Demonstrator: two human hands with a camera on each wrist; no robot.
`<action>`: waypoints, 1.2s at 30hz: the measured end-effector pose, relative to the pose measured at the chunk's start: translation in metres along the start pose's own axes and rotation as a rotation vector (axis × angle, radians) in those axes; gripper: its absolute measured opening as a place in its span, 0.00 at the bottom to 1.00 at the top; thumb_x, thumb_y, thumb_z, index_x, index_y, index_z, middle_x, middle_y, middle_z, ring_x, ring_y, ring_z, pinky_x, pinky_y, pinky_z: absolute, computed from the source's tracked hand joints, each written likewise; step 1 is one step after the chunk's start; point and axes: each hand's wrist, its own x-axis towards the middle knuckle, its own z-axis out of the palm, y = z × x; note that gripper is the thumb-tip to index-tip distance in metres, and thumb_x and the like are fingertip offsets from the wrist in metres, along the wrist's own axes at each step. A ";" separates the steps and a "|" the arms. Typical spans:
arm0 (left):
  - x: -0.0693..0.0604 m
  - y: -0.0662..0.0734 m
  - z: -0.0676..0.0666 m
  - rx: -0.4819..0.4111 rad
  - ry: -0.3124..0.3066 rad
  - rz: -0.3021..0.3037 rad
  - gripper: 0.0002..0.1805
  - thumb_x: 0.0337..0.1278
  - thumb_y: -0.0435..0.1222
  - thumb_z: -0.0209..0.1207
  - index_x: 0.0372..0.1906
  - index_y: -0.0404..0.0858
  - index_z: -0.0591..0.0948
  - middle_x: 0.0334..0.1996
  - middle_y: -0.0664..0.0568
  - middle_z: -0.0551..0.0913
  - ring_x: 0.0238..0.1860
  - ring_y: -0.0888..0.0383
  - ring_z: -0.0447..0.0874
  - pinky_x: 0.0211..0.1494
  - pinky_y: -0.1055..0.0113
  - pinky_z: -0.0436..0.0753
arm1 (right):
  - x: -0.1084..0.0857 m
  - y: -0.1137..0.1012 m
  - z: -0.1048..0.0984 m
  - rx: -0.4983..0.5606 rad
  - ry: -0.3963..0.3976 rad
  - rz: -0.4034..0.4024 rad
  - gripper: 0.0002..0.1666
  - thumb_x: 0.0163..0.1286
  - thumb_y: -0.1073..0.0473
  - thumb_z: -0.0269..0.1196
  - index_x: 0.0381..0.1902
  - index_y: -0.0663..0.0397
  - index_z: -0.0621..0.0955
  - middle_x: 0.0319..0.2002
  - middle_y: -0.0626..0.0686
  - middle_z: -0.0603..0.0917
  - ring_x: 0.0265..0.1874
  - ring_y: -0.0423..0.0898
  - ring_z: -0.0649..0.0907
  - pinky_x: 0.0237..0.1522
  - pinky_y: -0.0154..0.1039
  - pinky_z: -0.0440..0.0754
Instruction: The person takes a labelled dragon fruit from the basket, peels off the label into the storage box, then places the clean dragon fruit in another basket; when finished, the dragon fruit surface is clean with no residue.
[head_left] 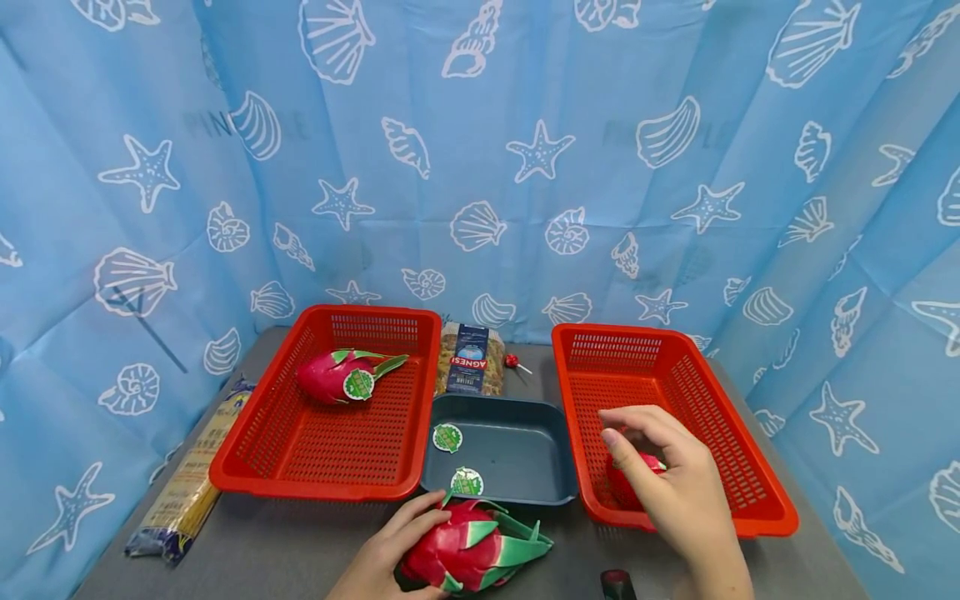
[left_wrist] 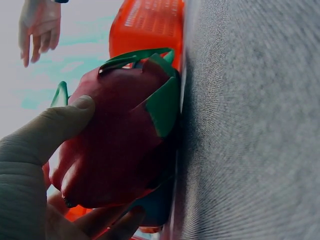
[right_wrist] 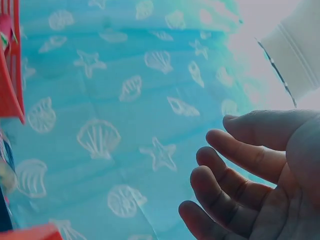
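My left hand (head_left: 393, 550) grips a red dragon fruit (head_left: 468, 546) with green leaf tips, at the front of the table. In the left wrist view the thumb lies on one side of this dragon fruit (left_wrist: 115, 130) and the fingers on the other. My right hand (head_left: 675, 475) hangs over the right red basket (head_left: 720, 417), its fingers loosely bent. Nothing lies in its grasp in the right wrist view. Beneath it in the basket sits a red object (head_left: 622, 483), mostly hidden by the hand. A second dragon fruit (head_left: 326, 377), with a round green sticker, lies in the left red basket (head_left: 345, 450).
Between the baskets stands a dark blue tray (head_left: 510, 454) with two round green stickers. Behind it are a pasta bag (head_left: 472, 358) and a red lollipop (head_left: 512, 360). A spaghetti pack (head_left: 191, 479) lies at left. A dark object (head_left: 617, 585) pokes in at the front edge.
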 end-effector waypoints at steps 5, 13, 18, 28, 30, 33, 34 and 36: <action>0.000 0.002 -0.001 -0.008 0.004 -0.032 0.39 0.53 0.53 0.75 0.70 0.56 0.73 0.73 0.53 0.67 0.67 0.48 0.70 0.56 0.62 0.83 | 0.000 0.013 -0.015 -0.007 0.054 0.087 0.17 0.67 0.65 0.72 0.53 0.52 0.87 0.45 0.44 0.84 0.36 0.38 0.83 0.43 0.22 0.79; 0.001 0.009 -0.003 -0.088 -0.031 -0.187 0.36 0.51 0.50 0.76 0.66 0.52 0.76 0.72 0.46 0.67 0.67 0.38 0.66 0.50 0.67 0.84 | 0.000 0.037 -0.043 -0.046 0.246 0.227 0.18 0.65 0.66 0.73 0.53 0.56 0.87 0.42 0.39 0.84 0.35 0.34 0.82 0.39 0.19 0.77; 0.001 0.011 -0.003 -0.091 -0.028 -0.202 0.35 0.51 0.49 0.77 0.65 0.51 0.77 0.72 0.45 0.68 0.67 0.37 0.67 0.50 0.67 0.84 | -0.001 0.060 -0.063 -0.081 0.365 0.384 0.19 0.66 0.63 0.73 0.55 0.57 0.87 0.40 0.32 0.82 0.34 0.28 0.81 0.38 0.16 0.75; 0.002 0.008 -0.002 -0.070 -0.014 -0.168 0.35 0.50 0.50 0.77 0.65 0.53 0.77 0.71 0.45 0.68 0.66 0.38 0.69 0.50 0.68 0.83 | -0.013 0.115 -0.096 -0.186 0.352 0.654 0.28 0.70 0.49 0.70 0.63 0.57 0.82 0.31 0.21 0.73 0.29 0.20 0.74 0.29 0.18 0.72; 0.001 0.007 -0.002 -0.066 -0.011 -0.159 0.35 0.50 0.50 0.77 0.65 0.53 0.77 0.71 0.45 0.69 0.66 0.39 0.69 0.51 0.67 0.83 | -0.015 0.127 -0.102 -0.228 0.290 0.721 0.33 0.70 0.44 0.68 0.66 0.56 0.80 0.32 0.22 0.73 0.31 0.22 0.72 0.27 0.22 0.73; 0.001 0.007 -0.002 -0.050 -0.007 -0.138 0.35 0.51 0.52 0.76 0.65 0.53 0.77 0.71 0.45 0.69 0.65 0.40 0.70 0.51 0.67 0.84 | -0.018 0.143 -0.110 -0.279 0.171 0.794 0.39 0.71 0.38 0.65 0.70 0.56 0.77 0.39 0.38 0.83 0.38 0.36 0.78 0.24 0.29 0.75; 0.001 0.007 -0.002 -0.044 -0.005 -0.130 0.35 0.51 0.52 0.76 0.65 0.52 0.77 0.70 0.45 0.69 0.64 0.40 0.71 0.51 0.66 0.84 | -0.018 0.148 -0.112 -0.293 0.125 0.802 0.40 0.72 0.37 0.63 0.71 0.56 0.76 0.45 0.47 0.85 0.43 0.42 0.79 0.24 0.31 0.75; 0.000 0.006 -0.001 -0.033 0.000 -0.113 0.35 0.50 0.52 0.76 0.64 0.51 0.77 0.70 0.45 0.70 0.63 0.40 0.72 0.51 0.66 0.84 | -0.021 0.157 -0.114 -0.321 0.036 0.799 0.42 0.74 0.36 0.60 0.72 0.59 0.73 0.57 0.64 0.81 0.50 0.57 0.79 0.25 0.34 0.75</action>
